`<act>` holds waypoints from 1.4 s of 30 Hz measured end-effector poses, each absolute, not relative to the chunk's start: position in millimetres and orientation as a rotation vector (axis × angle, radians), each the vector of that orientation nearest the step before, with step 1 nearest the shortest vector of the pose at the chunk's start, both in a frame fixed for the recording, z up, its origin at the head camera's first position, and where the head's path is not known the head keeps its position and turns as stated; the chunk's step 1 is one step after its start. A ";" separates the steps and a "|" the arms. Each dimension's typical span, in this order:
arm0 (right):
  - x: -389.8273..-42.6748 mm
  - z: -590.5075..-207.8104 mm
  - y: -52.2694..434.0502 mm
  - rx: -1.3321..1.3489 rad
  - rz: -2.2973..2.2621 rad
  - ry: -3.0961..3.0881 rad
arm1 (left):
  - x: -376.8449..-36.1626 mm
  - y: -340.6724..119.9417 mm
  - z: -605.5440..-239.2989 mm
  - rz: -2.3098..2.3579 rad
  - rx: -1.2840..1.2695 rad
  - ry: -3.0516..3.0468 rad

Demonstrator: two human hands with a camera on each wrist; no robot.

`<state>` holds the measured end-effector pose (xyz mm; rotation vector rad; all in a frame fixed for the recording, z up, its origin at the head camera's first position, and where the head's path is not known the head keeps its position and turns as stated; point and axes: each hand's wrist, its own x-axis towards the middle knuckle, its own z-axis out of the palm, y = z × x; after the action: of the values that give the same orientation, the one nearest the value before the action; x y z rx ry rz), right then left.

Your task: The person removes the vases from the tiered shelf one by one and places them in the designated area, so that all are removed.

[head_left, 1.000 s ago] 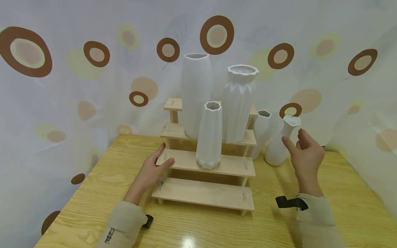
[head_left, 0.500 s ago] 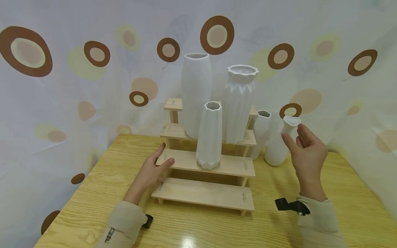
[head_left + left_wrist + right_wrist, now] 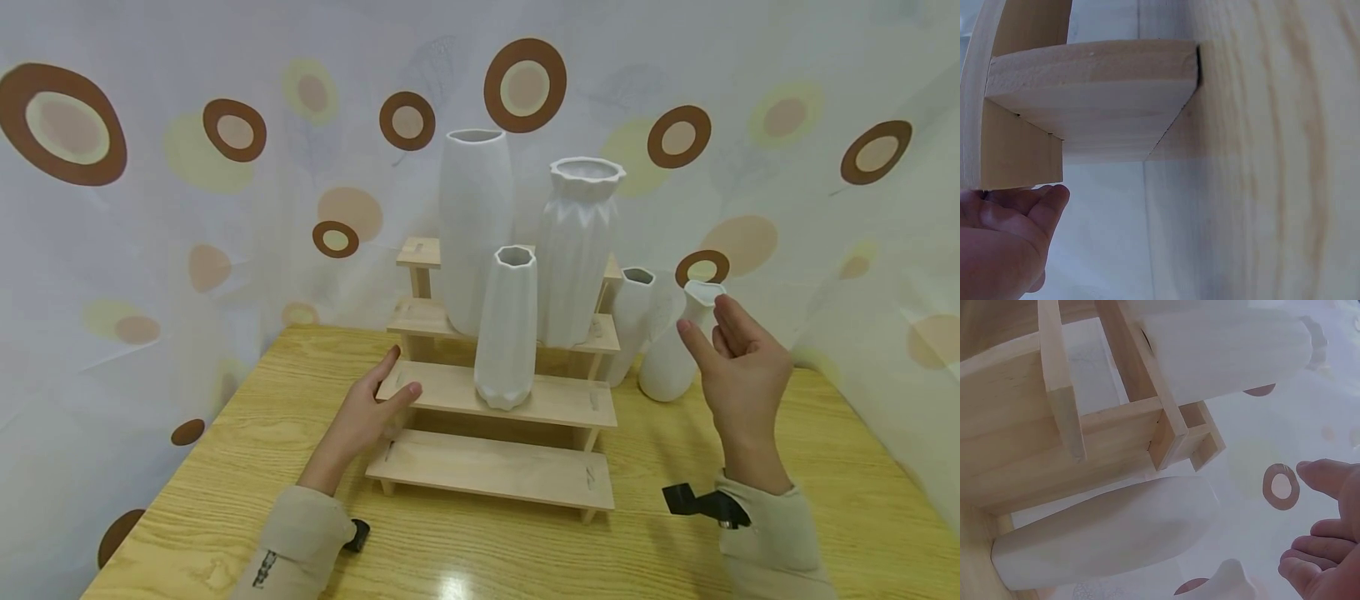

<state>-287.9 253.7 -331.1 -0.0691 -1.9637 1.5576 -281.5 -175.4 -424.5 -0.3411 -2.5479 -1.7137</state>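
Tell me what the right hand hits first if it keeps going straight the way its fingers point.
Most likely the narrow-necked white vase on the table: the right hand is open with its fingers beside the flared mouth, seemingly not yet touching. Depth is hard to judge from the head view.

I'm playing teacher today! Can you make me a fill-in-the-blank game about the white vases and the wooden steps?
1. The left hand rests on the wooden ____ shelf.
2. The right hand reaches for the neck of the curvy vase that stands on the ____.
3. The small faceted vase stands alone on the ____ step from the bottom.
4. All the vases are the colour ____.

Missing words: stepped; table; second; white
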 end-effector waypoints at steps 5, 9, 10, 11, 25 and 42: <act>-283.7 -326.8 251.0 -0.047 1.689 -1.894 | -281.2 -175.1 -423.8 -1.714 -0.347 -2.549; -278.8 -322.6 248.1 -0.025 1.758 -1.841 | -281.4 -175.2 -424.1 -1.716 -0.338 -2.551; -277.5 -321.7 247.4 -0.019 1.766 -1.832 | -281.6 -175.3 -424.4 -1.716 -0.336 -2.552; -276.4 -320.7 246.5 -0.011 1.767 -1.826 | -281.8 -175.4 -424.7 -1.716 -0.334 -2.552; -258.3 -310.5 226.8 0.165 1.807 -1.721 | -281.8 -176.0 -425.8 -1.705 -0.338 -2.564; -241.1 -309.8 197.7 0.408 1.743 -1.762 | -283.1 -176.3 -426.2 -1.712 -0.340 -2.563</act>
<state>-241.1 197.7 -309.8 0.4077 -1.7619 1.7426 -283.1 -176.3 -426.2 -0.3398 -2.5631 -1.7124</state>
